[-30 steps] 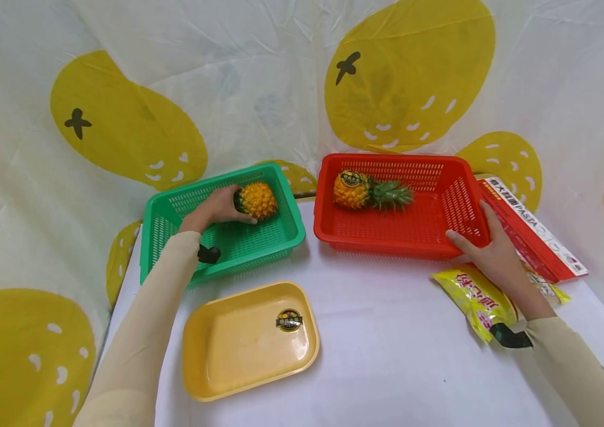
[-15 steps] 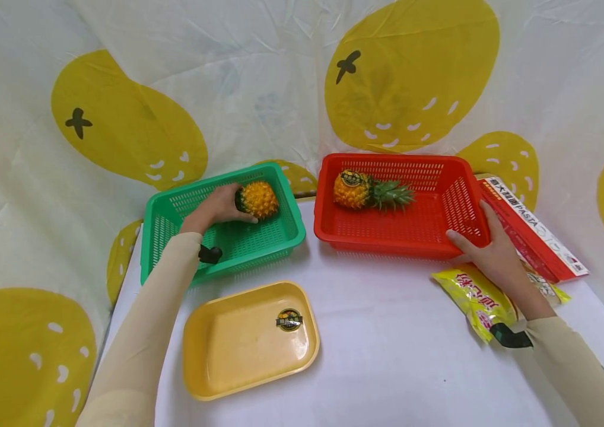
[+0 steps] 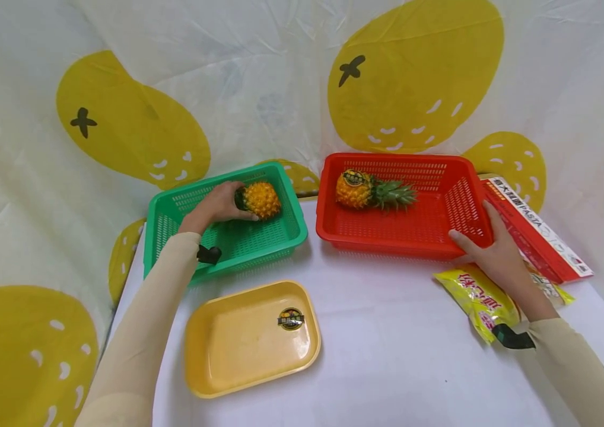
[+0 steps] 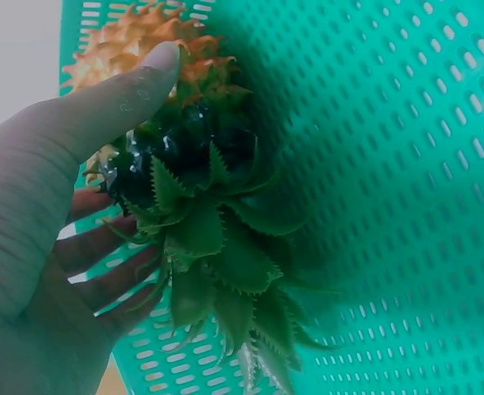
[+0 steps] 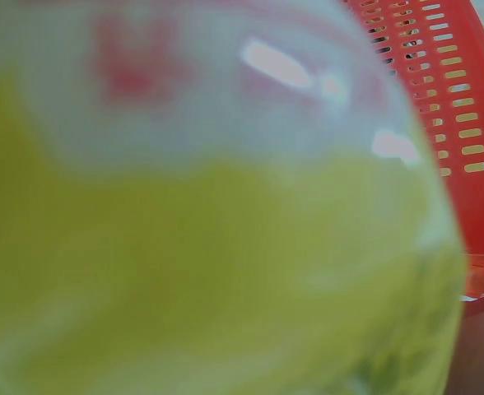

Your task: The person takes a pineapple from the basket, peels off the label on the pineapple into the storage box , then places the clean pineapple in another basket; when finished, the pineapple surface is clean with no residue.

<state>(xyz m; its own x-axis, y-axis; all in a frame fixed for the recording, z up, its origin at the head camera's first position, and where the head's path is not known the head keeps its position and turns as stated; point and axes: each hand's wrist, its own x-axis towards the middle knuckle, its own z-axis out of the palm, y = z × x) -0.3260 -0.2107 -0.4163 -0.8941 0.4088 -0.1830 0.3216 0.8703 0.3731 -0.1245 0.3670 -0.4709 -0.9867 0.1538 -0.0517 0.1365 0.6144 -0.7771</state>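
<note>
My left hand point(image 3: 221, 204) reaches into the green basket point(image 3: 302, 228) and grips a small pineapple point(image 3: 263, 200) lying there. In the left wrist view the thumb lies over the orange fruit point(image 4: 135, 37), the other fingers go behind it, and its spiky green crown point(image 4: 225, 263) points down the frame. My right hand point(image 3: 499, 258) holds the near right corner of the red basket point(image 3: 387, 246), thumb over the rim, another finger low outside. A second pineapple point(image 3: 355, 194) lies on its side in the red basket. A yellow packet point(image 5: 225, 247) fills most of the right wrist view, blurred.
A yellow tray point(image 3: 251, 350) with a round sticker stands in front of the green basket. Beneath my right forearm lies a yellow packet point(image 3: 480, 296), partly hidden. To the right of the red basket leans a red pasta box point(image 3: 544, 243). A printed curtain point(image 3: 264, 77) hangs behind.
The view shifts very slightly. Both hands keep their places, and the pineapple in the left hand turns or shifts a little at most.
</note>
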